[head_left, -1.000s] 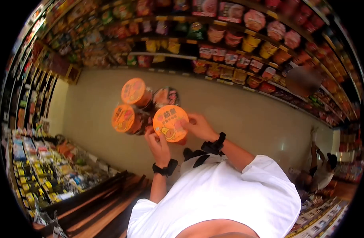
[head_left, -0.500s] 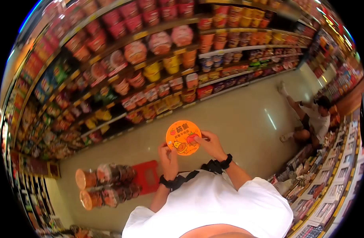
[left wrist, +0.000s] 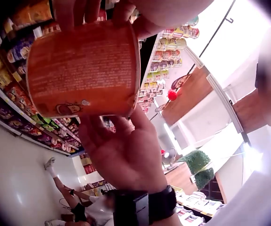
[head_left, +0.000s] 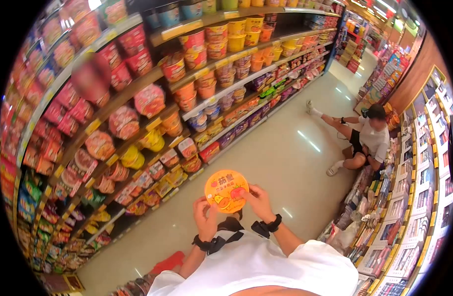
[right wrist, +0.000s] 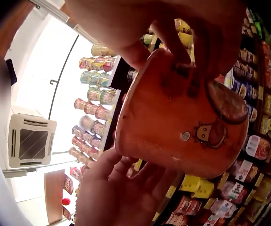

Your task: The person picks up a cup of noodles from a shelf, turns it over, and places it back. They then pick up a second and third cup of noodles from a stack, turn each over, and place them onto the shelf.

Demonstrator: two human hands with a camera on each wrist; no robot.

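An orange-lidded cup tub [head_left: 226, 191] is held up in front of the body between both hands. My left hand [head_left: 205, 217] grips its left side and my right hand [head_left: 260, 203] its right side, with the thumb over the lid's edge. Lines of small print cover the tub's side [left wrist: 86, 70] in the left wrist view, where one hand is at the top and the other at the bottom. A small cartoon cow shows on the tub's side [right wrist: 173, 117] in the right wrist view.
Shelves of cup and bowl noodles [head_left: 150, 100] run along the left and far side. A person in a white shirt [head_left: 374, 135] sits on the floor at the right, beside a low display of packaged goods [head_left: 399, 207]. Part of a red stool [head_left: 169, 261] shows at lower left.
The view has swung from the stacked tubs on the floor toward the shelves and aisle. Both hands still hold the orange tub, raised off the stack side.
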